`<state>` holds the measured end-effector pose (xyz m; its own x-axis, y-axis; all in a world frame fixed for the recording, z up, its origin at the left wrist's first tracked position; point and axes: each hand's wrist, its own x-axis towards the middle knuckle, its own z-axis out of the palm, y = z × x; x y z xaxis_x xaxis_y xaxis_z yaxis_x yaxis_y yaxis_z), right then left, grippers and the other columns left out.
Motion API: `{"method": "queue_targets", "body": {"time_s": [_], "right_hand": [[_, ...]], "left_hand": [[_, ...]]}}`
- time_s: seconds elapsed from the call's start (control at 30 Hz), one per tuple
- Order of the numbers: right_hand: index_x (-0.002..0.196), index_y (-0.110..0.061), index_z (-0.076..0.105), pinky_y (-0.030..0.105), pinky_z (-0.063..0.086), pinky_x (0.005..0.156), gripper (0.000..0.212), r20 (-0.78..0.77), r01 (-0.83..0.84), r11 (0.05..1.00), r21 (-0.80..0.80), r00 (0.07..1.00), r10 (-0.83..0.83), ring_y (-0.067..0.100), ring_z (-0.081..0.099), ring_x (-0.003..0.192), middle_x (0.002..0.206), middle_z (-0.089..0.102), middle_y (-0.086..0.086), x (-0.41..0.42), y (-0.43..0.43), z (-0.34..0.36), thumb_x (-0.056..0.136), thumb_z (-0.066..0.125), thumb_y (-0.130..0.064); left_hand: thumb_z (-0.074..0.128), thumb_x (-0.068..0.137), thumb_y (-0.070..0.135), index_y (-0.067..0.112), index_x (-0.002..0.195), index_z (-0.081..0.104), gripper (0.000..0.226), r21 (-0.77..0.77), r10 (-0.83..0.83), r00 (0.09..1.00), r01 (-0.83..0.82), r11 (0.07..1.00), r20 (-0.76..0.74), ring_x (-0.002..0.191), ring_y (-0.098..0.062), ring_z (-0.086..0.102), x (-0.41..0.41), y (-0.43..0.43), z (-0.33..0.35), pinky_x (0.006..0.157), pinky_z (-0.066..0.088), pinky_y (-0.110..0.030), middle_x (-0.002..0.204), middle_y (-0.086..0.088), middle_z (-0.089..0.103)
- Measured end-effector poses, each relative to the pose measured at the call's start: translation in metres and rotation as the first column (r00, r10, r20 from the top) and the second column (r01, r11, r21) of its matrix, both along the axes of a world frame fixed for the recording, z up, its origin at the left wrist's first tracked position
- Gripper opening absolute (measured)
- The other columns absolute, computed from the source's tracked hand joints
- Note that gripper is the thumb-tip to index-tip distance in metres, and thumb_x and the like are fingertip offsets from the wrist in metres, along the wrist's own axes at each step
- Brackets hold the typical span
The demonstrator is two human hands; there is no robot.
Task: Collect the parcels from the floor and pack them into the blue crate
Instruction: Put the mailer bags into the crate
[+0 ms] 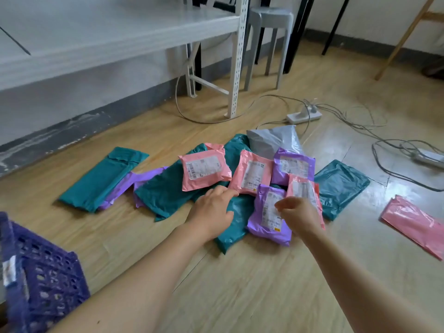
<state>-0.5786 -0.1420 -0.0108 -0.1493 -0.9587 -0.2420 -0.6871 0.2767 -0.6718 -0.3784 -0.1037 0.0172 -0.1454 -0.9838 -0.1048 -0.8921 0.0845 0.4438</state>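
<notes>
Several parcels in teal, pink, purple and grey bags lie in a heap on the wooden floor. A pink parcel (204, 171) with a label lies on a teal one (165, 193). My left hand (212, 211) reaches over the teal bags, fingers apart, index finger pointing at a second pink parcel (253, 173); it holds nothing. Above a purple parcel (268, 216) hovers my right hand (296, 212), fingers curled loosely, holding nothing. The blue crate (40, 282) stands at the bottom left edge, partly out of view.
A lone pink parcel (413, 224) lies at the right. A long teal parcel (103, 177) lies at the left. Power strips (304, 115) and cables trail across the floor behind the heap. A white shelf leg (236, 68) and a grey stool (270, 39) stand further back.
</notes>
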Motion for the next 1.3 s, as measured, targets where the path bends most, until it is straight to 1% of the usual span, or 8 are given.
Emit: {"method": "queue_targets", "body": {"time_s": [0.23,0.37,0.6,0.7,0.77,1.03,1.17,1.3], "right_hand": [[0.119,-0.008,0.064,0.044,0.054,0.087,0.045,0.093,0.187,0.946,0.265,0.971,-0.218,0.036,0.065,0.096,0.114,0.066,0.017,-0.041,-0.036,-0.104,0.077,0.049,0.002],[0.132,-0.016,0.043,0.031,0.051,0.052,0.053,0.205,0.253,0.874,0.414,0.91,-0.36,0.027,0.058,0.066,0.102,0.056,0.014,-0.047,-0.044,-0.141,0.082,0.046,0.004],[0.134,-0.001,0.036,0.021,0.049,0.034,0.053,0.353,0.408,0.747,0.524,0.694,-0.627,0.017,0.061,0.035,0.109,0.053,0.021,-0.052,-0.055,-0.181,0.084,0.053,0.006],[0.131,0.001,0.04,0.022,0.05,0.035,0.053,0.388,0.449,0.693,0.564,0.597,-0.702,0.021,0.063,0.043,0.116,0.054,0.024,-0.049,-0.059,-0.189,0.083,0.06,0.004],[0.123,0.005,0.049,0.02,0.05,0.036,0.045,0.38,0.457,0.679,0.574,0.586,-0.716,0.021,0.059,0.055,0.103,0.057,0.02,-0.045,-0.058,-0.194,0.081,0.064,0.002],[0.07,-0.004,0.064,0.013,0.049,0.044,0.014,0.457,0.201,0.797,0.569,0.729,-0.51,0.007,0.049,0.039,0.05,0.056,0.002,-0.031,-0.049,-0.174,0.075,0.071,0.007],[0.064,-0.004,0.066,0.018,0.047,0.053,0.016,0.434,0.083,0.885,0.458,0.848,-0.304,0.015,0.05,0.054,0.063,0.058,0.01,-0.026,-0.049,-0.159,0.072,0.069,0.01],[0.074,-0.004,0.071,0.02,0.045,0.06,0.01,0.424,-0.068,0.918,0.391,0.898,-0.114,0.014,0.051,0.059,0.064,0.061,0.005,-0.017,-0.058,-0.14,0.075,0.069,0.006]], "left_hand": [[0.052,0.09,0.02,0.024,0.139,0.04,0.05,0.144,-0.003,0.999,0.008,0.99,-0.04,0.129,-0.02,0.039,-0.029,-0.053,-0.064,0.106,0.034,-0.033,0.14,0.001,0.04],[0.053,0.09,0.02,0.024,0.139,0.039,0.051,0.219,-0.008,0.998,0.022,0.975,-0.067,0.129,-0.021,0.039,-0.045,-0.072,-0.095,0.106,0.035,-0.036,0.14,-0.001,0.039],[0.053,0.09,0.021,0.025,0.138,0.04,0.05,0.317,-0.009,0.998,0.027,0.948,-0.06,0.127,-0.021,0.041,-0.045,-0.083,-0.134,0.105,0.036,-0.036,0.139,0.0,0.039],[0.053,0.09,0.021,0.025,0.138,0.04,0.05,0.338,0.002,0.998,0.017,0.941,-0.057,0.127,-0.02,0.041,-0.04,-0.084,-0.143,0.104,0.036,-0.035,0.139,0.0,0.039],[0.052,0.09,0.022,0.026,0.139,0.039,0.051,0.343,0.01,0.999,0.008,0.939,-0.052,0.127,-0.019,0.041,-0.037,-0.084,-0.148,0.104,0.037,-0.035,0.139,0.001,0.039],[0.054,0.089,0.019,0.024,0.141,0.036,0.055,0.272,-0.018,0.997,0.039,0.962,-0.077,0.13,-0.021,0.037,-0.034,-0.085,-0.143,0.105,0.035,-0.036,0.14,0.001,0.037],[0.056,0.084,0.016,0.026,0.146,0.025,0.07,0.145,-0.137,0.99,0.132,0.981,0.026,0.139,-0.017,0.021,-0.036,-0.084,-0.132,0.115,0.017,-0.033,0.148,0.002,0.026],[0.063,0.081,0.025,0.028,0.15,0.006,0.089,0.207,-0.328,0.9,0.276,0.939,0.288,0.147,-0.016,-0.004,-0.034,-0.084,-0.124,0.117,-0.007,-0.043,0.158,0.001,0.001]]}}
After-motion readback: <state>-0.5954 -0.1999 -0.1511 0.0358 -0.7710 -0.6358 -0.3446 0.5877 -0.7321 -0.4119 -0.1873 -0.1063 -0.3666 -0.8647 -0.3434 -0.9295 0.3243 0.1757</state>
